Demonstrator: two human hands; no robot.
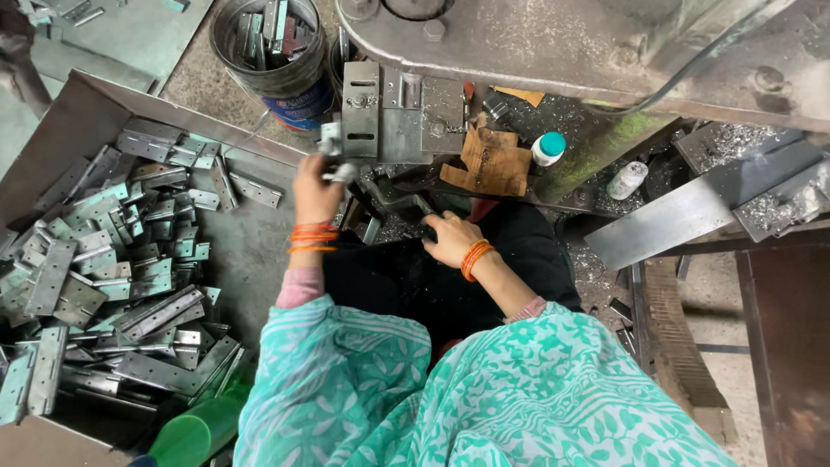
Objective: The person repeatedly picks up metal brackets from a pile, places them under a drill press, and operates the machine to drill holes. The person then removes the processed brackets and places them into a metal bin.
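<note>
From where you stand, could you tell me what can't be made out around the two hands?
Head view only:
- Left hand: the small metal part it holds is motion-blurred; shape unclear.
- Right hand: fingertips hidden against the dark lap; grip unclear.
- Bucket: top cut off by the frame.
- Hinge pile: left edge cut off.

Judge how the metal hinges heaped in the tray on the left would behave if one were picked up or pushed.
The metal hinges look like flat plated steel, so each is probably stiff and heavy for its size. Their shiny leaves may be slippery, and a leaf could swing about its knuckle when lifted. Heaped loosely in the tray, pushed ones would likely slide and clatter, not roll.
</note>
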